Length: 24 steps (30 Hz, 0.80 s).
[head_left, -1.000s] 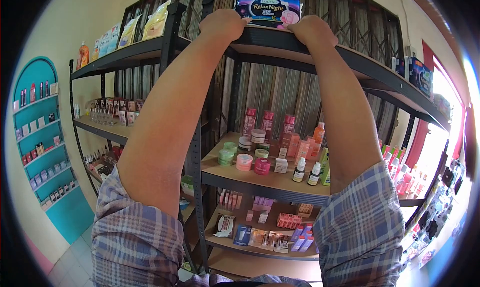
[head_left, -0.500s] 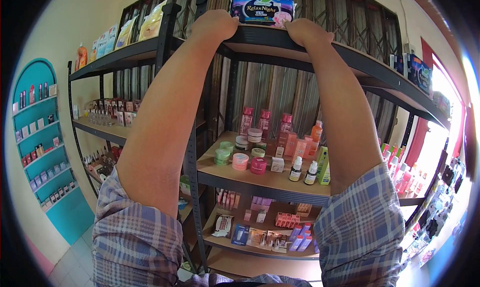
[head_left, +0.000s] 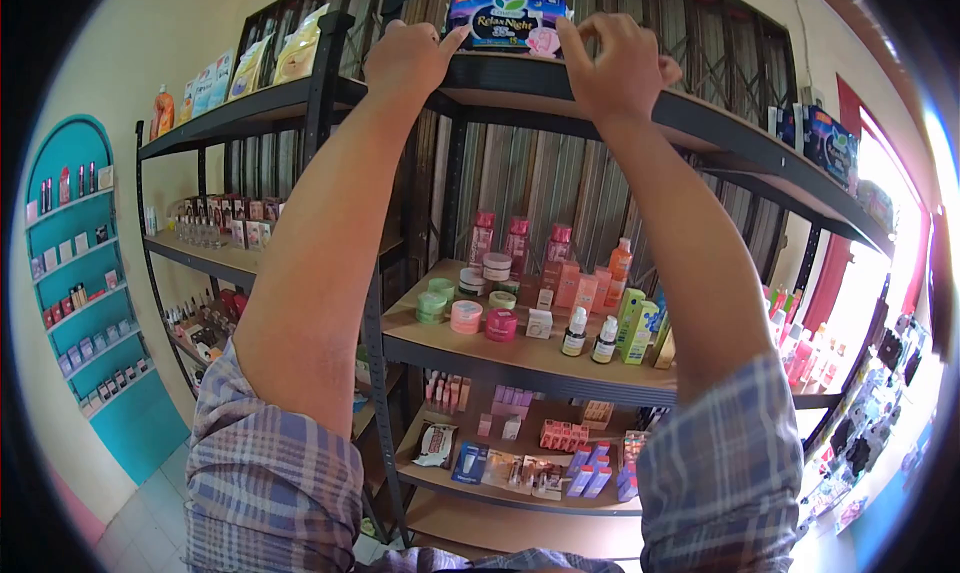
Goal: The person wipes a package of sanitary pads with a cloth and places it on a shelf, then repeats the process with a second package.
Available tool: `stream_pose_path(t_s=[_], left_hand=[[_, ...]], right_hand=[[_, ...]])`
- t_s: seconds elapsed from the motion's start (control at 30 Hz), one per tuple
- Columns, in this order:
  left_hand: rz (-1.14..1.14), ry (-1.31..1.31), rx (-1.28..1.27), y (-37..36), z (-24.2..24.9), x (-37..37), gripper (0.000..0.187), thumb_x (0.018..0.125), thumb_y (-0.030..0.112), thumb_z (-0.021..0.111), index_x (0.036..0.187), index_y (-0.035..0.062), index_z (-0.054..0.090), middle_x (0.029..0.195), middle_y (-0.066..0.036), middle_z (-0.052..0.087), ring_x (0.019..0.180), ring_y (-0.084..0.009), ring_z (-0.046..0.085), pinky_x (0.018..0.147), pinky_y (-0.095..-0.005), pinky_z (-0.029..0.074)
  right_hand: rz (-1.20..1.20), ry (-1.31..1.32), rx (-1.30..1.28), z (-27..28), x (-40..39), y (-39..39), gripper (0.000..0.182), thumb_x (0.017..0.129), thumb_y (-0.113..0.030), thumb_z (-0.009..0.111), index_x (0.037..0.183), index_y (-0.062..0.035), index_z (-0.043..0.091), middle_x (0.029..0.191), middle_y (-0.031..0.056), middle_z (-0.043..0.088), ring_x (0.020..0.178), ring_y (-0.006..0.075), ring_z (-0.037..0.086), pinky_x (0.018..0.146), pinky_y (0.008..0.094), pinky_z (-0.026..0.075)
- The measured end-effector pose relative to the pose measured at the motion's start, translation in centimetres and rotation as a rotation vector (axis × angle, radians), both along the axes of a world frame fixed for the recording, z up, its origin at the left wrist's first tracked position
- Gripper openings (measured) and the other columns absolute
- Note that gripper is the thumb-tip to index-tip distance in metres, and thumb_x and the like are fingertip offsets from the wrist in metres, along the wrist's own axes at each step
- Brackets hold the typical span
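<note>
A dark blue pack of sanitary pads [head_left: 505, 23], marked "Relax Night 35", stands on the top shelf [head_left: 520, 70] with its printed front facing me. At its left end is my left hand [head_left: 408, 61], the thumb stretched to the pack's edge and the other fingers loosely bent. My right hand [head_left: 618, 68] is raised at the opposite end, a fingertip right at the pack's corner and the fingers apart. Both arms reach up in rolled plaid sleeves.
Below, the middle shelf [head_left: 480, 355] carries jars, pink bottles and dropper bottles [head_left: 574, 333]. Small boxes fill the lower shelf. A black shelf post [head_left: 326, 83] rises left of the pack. More dark blue packs [head_left: 832, 145] stand at right; a teal wall niche [head_left: 75, 138] is at left.
My right hand has loosened, lifting and spreading its fingers at the pack's end. My left thumb has straightened. The view has shifted slightly, so the shelves appear further left.
</note>
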<state>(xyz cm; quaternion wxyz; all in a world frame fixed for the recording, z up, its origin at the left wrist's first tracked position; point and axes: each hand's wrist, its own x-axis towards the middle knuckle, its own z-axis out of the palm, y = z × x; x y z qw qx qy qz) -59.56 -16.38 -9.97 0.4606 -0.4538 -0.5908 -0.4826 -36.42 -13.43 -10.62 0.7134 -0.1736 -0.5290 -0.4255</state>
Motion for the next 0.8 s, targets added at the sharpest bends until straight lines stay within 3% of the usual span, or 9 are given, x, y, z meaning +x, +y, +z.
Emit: stream_pose_path(t_s=[0.07, 0.13, 0.23, 0.33, 0.4, 0.53, 0.63, 0.7, 0.8], left_hand=[[-0.016, 0.026, 0.222, -0.6, -1.0, -0.6, 0.058, 0.095, 0.062, 0.047, 0.098, 0.0094, 0.07, 0.097, -0.011, 0.067, 0.092, -0.032, 0.067, 0.078, -0.0444, 0.055], [-0.135, 0.265, 0.496, -1.2, -2.3, -1.1, 0.041, 0.093, 0.05, 0.061, 0.089, 0.0094, 0.064, 0.086, -0.007, 0.06, 0.079, -0.0296, 0.064, 0.067, -0.0408, 0.053], [-0.26, 0.48, 0.503, -3.4, -6.4, -0.5, 0.031, 0.089, 0.035, 0.071, 0.082, 0.008, 0.058, 0.083, -0.006, 0.057, 0.072, -0.0281, 0.061, 0.059, -0.0382, 0.049], [-0.416, 0.559, 0.369, -5.2, -12.5, 1.0, 0.021, 0.083, 0.023, 0.074, 0.079, 0.0107, 0.058, 0.086, -0.005, 0.06, 0.069, -0.0256, 0.064, 0.056, -0.0363, 0.051], [-0.651, 0.604, 0.234, -7.0, -17.8, 2.8, 0.018, 0.081, 0.018, 0.074, 0.079, 0.011, 0.057, 0.086, -0.008, 0.06, 0.07, -0.025, 0.064, 0.056, -0.0365, 0.051], [-0.945, 0.645, -0.019, -14.4, -29.9, 4.9, 0.021, 0.078, 0.016, 0.076, 0.081, 0.0123, 0.055, 0.089, -0.007, 0.061, 0.07, -0.0226, 0.063, 0.056, -0.0343, 0.049], [-1.037, 0.671, -0.143, -20.5, -39.7, 3.6, 0.023, 0.076, 0.016, 0.078, 0.084, 0.0114, 0.056, 0.091, -0.007, 0.061, 0.066, -0.0204, 0.062, 0.053, -0.031, 0.047], [-1.026, 0.455, -0.287, -23.8, -46.3, 2.5, 0.023, 0.075, 0.014, 0.078, 0.083, 0.0103, 0.057, 0.09, -0.007, 0.062, 0.064, -0.0208, 0.062, 0.053, -0.0318, 0.048], [-0.963, 0.044, -0.362, -27.8, -52.7, 0.1, 0.022, 0.073, 0.01, 0.079, 0.073, 0.0095, 0.058, 0.083, -0.009, 0.063, 0.062, -0.0229, 0.063, 0.054, -0.0333, 0.05]], right_hand=[[0.118, -0.062, 0.025, -2.1, 0.4, -3.0, 0.029, 0.087, -0.042, 0.064, 0.081, -0.014, 0.068, 0.092, 0.0014, 0.066, 0.092, 0.0213, 0.061, 0.088, 0.0483, 0.032], [0.234, -0.117, 0.014, -5.1, 1.8, -5.6, 0.026, 0.085, -0.036, 0.068, 0.078, -0.0106, 0.065, 0.091, 0.0029, 0.065, 0.092, 0.021, 0.06, 0.089, 0.0491, 0.035], [0.339, -0.327, 0.108, -9.7, 4.8, -8.1, 0.018, 0.078, -0.03, 0.072, 0.075, -0.015, 0.062, 0.084, -0.002, 0.06, 0.083, 0.0206, 0.057, 0.083, 0.0399, 0.028], [0.373, -0.388, 0.185, -15.3, 6.3, -10.6, 0.017, 0.078, -0.026, 0.071, 0.074, -0.0126, 0.061, 0.084, 0.0035, 0.058, 0.079, 0.0223, 0.055, 0.079, 0.0392, 0.033], [0.616, -0.312, 0.032, -20.1, 6.6, -12.6, 0.014, 0.082, -0.018, 0.061, 0.084, -0.0045, 0.058, 0.093, 0.0131, 0.058, 0.081, 0.0262, 0.053, 0.08, 0.0377, 0.041], [0.747, -0.399, 0.057, -30.6, 7.2, -13.9, 0.018, 0.079, -0.023, 0.069, 0.081, -0.0077, 0.059, 0.089, 0.0095, 0.059, 0.074, 0.0234, 0.051, 0.069, 0.04, 0.038], [0.7, -0.368, -0.447, -42.1, 7.3, -14.6, 0.015, 0.077, -0.016, 0.069, 0.08, -0.0057, 0.059, 0.087, 0.0104, 0.058, 0.077, 0.0254, 0.053, 0.074, 0.04, 0.038], [0.757, -0.093, -0.974, -51.4, 7.8, -16.6, 0.014, 0.079, -0.01, 0.066, 0.083, 0.0006, 0.057, 0.086, 0.0126, 0.055, 0.083, 0.0278, 0.053, 0.079, 0.0342, 0.04], [0.972, 0.222, -1.471, -60.3, 10.2, -22.5, 0.016, 0.096, -0.017, 0.054, 0.095, -0.0018, 0.059, 0.086, 0.0028, 0.056, 0.084, 0.013, 0.05, 0.079, 0.0269, 0.039]])
